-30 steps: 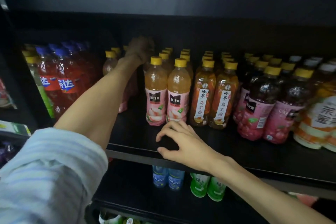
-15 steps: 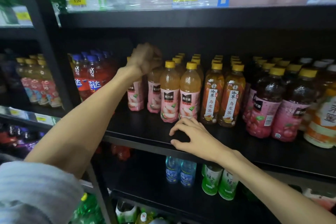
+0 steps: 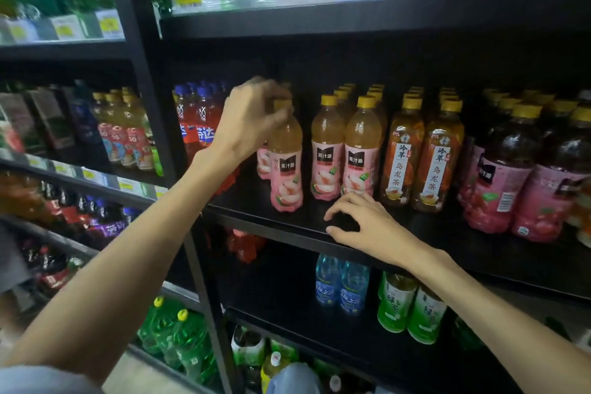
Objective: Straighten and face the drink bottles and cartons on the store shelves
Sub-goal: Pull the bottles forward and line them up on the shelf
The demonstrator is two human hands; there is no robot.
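Note:
My left hand (image 3: 252, 118) grips the yellow cap and neck of a peach juice bottle (image 3: 285, 169) with a pink label, which stands upright near the front of the black middle shelf (image 3: 281, 227). Another pink-labelled bottle (image 3: 263, 160) is partly hidden behind it. To its right stand two more peach juice bottles (image 3: 343, 150) in rows, then two rows of amber oolong tea bottles (image 3: 422, 153). My right hand (image 3: 364, 224) rests on the shelf's front edge, fingers spread, holding nothing.
Dark juice bottles with pink labels (image 3: 518, 169) fill the right of the shelf. Red soda bottles with blue caps (image 3: 195, 118) stand at the left by a black upright post (image 3: 150, 73). Blue water bottles (image 3: 342, 285) and green tea bottles (image 3: 409, 307) sit on the shelf below.
My left hand has drawn a peach juice bottle from deep in the shelf forward toward the front edge. My right hand has stayed on the shelf edge. The view has shifted up and left.

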